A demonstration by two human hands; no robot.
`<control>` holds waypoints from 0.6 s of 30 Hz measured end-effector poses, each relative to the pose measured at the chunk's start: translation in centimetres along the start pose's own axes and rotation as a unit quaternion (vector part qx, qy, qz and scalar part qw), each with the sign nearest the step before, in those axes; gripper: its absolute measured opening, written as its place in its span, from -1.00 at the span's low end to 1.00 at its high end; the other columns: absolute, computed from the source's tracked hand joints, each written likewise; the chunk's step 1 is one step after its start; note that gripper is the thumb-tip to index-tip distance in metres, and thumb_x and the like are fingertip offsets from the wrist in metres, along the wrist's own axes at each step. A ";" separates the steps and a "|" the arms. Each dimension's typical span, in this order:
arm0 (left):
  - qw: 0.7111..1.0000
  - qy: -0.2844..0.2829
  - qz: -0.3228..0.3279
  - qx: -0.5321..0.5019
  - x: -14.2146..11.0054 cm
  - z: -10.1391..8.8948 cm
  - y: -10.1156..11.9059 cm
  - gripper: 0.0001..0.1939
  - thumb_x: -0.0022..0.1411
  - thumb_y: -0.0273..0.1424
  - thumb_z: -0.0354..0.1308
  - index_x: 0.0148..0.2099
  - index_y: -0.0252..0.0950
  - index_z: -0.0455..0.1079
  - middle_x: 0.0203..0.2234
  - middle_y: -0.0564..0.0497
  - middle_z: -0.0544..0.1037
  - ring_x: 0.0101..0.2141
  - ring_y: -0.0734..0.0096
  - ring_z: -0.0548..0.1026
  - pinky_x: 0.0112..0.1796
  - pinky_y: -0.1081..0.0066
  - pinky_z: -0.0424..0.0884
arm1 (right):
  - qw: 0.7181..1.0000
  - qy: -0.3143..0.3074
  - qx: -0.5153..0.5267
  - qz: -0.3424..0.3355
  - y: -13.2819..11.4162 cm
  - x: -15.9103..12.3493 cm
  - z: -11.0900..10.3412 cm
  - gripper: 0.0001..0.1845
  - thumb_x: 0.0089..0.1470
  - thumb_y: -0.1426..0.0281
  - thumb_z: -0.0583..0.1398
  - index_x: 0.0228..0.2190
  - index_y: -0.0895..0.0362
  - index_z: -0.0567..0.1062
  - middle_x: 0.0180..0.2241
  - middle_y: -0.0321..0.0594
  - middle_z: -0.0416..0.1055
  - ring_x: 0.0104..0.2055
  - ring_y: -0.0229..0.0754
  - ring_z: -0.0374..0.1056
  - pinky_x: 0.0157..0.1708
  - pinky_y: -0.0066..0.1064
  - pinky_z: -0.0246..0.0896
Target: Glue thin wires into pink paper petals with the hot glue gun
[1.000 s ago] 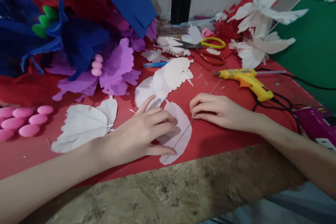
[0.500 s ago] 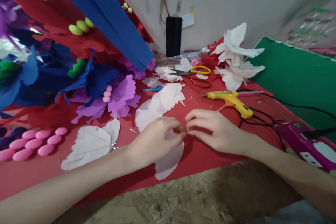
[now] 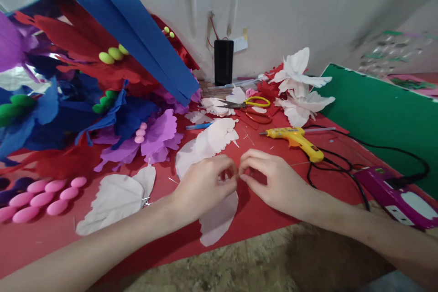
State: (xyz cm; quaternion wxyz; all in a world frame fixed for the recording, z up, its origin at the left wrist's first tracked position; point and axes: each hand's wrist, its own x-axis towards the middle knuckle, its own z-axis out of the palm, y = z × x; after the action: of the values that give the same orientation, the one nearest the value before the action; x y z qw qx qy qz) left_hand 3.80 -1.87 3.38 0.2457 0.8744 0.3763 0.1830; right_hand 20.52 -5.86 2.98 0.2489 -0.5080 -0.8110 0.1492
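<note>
My left hand (image 3: 208, 180) and my right hand (image 3: 273, 178) are both closed in a pinch, their fingertips almost meeting above the red table surface. A thin pale wire (image 3: 301, 163) sticks out to the right from behind my right hand, which grips it. What the left fingertips pinch is too small to make out. Under my left hand lies a white fabric petal (image 3: 219, 221), partly hidden. More white petals (image 3: 208, 141) are stacked just beyond that hand. To the left, white petals with wire ends (image 3: 114, 196) lie beside my left forearm.
A yellow glue gun (image 3: 296, 139) lies right, its cord near a purple power strip (image 3: 397, 196). Scissors (image 3: 246, 102), a blue pen (image 3: 198, 126) and white flowers (image 3: 297, 86) are farther back. Large coloured fabric flowers (image 3: 153, 137) and pink oval pieces (image 3: 43, 198) crowd the left.
The view has tilted up slightly. My fingertips stay close together, with the right fingers a little rounder. The wire behind my right hand has swung to a flatter angle.
</note>
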 end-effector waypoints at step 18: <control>0.945 -0.077 0.178 0.264 -2.7 -0.2 -1.1 -0.79 0.03 -0.70 0.00 -0.46 -0.28 0.22 -0.54 0.08 0.45 -0.56 0.37 0.40 -0.62 0.42 0.20 | 0.963 -0.101 -0.233 0.086 17.1 14.8 -4.6 -0.60 0.13 0.26 0.11 -0.03 0.18 0.32 -0.04 -0.10 0.30 -0.08 -0.15 0.30 -0.11 -0.17 0.28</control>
State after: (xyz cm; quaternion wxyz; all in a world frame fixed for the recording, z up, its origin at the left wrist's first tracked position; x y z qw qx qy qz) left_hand 1.34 -3.13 2.54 -0.0020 0.9720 0.2297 0.0500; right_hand 30.63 14.88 2.07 0.0264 -0.6019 -0.7977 0.0278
